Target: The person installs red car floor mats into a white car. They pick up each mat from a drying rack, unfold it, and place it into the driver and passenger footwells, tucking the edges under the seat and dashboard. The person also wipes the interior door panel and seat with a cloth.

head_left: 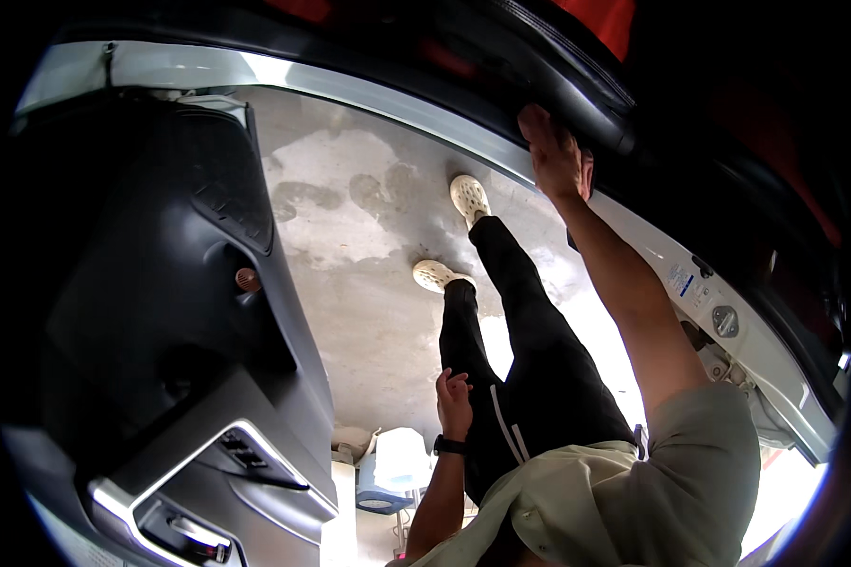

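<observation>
Seat edge (pixel 586 94), one o'clock: glossy, leather-like. Door panel (pixel 151 274), nine o'clock: matt plastic; handle surround (pixel 118 501), eight o'clock: smooth, metallic. Door frame (pixel 766 369), past three: glossy painted metal. Floor (pixel 359 350): patchy concrete.

The door (pixel 189 312) stands left of the floor (pixel 359 331), the seat (pixel 563 71) apparently right.

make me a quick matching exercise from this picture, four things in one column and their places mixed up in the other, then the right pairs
Things
1. the person's bare right hand
2. the person's bare left hand
3. cream perforated shoes
4. black moulded car door panel

Places
A. on the grey concrete floor
B. filling the left side of the view
C. by the thigh of the black trousers
D. at the pale metal car sill

Right pairs: 1-D, 2-C, 3-A, 4-B
</observation>
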A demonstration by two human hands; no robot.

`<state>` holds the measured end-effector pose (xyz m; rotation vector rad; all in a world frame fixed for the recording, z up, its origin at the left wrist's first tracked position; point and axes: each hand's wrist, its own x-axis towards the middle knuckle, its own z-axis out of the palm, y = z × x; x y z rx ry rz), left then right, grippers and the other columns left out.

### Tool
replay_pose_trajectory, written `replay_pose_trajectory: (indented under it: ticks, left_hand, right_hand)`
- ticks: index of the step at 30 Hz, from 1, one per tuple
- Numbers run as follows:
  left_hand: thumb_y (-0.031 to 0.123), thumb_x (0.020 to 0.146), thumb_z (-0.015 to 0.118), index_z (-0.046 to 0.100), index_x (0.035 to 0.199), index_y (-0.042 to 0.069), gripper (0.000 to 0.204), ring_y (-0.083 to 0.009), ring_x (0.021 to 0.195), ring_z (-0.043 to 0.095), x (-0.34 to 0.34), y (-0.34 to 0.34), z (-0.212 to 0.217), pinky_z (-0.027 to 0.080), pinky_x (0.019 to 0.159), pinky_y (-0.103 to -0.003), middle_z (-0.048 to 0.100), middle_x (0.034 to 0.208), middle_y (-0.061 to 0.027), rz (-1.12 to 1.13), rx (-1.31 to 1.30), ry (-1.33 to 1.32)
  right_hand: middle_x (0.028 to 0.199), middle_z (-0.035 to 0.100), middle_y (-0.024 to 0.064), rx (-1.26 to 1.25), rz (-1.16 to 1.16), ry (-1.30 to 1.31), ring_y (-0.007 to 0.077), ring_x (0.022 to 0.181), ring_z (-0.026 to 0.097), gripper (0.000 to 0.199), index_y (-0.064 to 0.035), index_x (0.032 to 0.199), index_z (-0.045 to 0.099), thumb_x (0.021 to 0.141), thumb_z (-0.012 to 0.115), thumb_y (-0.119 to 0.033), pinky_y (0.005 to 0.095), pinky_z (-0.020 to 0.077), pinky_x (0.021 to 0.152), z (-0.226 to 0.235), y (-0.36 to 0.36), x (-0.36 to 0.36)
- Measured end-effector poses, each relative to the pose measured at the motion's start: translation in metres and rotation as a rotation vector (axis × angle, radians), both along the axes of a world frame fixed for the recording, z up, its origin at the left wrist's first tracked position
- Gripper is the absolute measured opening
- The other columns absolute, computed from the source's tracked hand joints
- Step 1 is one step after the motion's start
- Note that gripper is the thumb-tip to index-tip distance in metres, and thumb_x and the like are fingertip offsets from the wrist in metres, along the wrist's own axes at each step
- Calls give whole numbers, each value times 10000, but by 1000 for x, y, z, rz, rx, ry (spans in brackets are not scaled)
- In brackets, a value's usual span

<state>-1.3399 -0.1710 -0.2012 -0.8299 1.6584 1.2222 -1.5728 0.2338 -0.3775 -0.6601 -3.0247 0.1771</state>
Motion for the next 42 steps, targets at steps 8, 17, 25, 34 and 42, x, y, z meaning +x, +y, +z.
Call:
replay_pose_trajectory:
  ticks: [8,17,25,34,42]
  left_hand:
    - [99,1001,480,395,1383,7,402,-186,917,676,-4,54,-13,532,826,-302,684,1140,-150,-45,17,-125]
    - [89,993,496,405,1376,21,400,-167,854,670,-23,72,-18,536,801,-286,687,1123,-134,108,75,-196]
    - [96,1001,490,418,1365,19,379,-164,850,668,-14,66,-25,537,789,-285,686,1118,-137,69,70,-255]
    - [140,1025,476,455,1341,21,338,-168,893,667,-30,80,-19,539,810,-281,679,1141,-137,156,94,-312]
    - [152,1031,485,443,1348,15,348,-162,891,663,-22,79,-31,542,831,-289,677,1136,-140,143,100,-268]
  right_hand:
    - [1482,346,118,-302,257,200,328,1427,247,591,-304,1433,479,865,571,-169,496,182,1191,-58,-128,-213]
    - [1380,505,182,-77,-23,-463,388,1207,567,679,-216,1490,371,911,527,-536,546,496,964,-19,31,-46]
    - [1060,719,148,-311,-360,-488,356,942,702,382,-135,1179,669,857,599,-328,446,532,903,6,18,-76]
    - [1199,651,105,-227,27,-66,326,1038,639,432,-139,1265,613,837,601,-84,405,562,902,63,-1,6]
    - [1057,697,131,-497,-103,-336,325,968,668,211,-85,1054,687,882,566,-82,386,549,854,18,-27,-87]
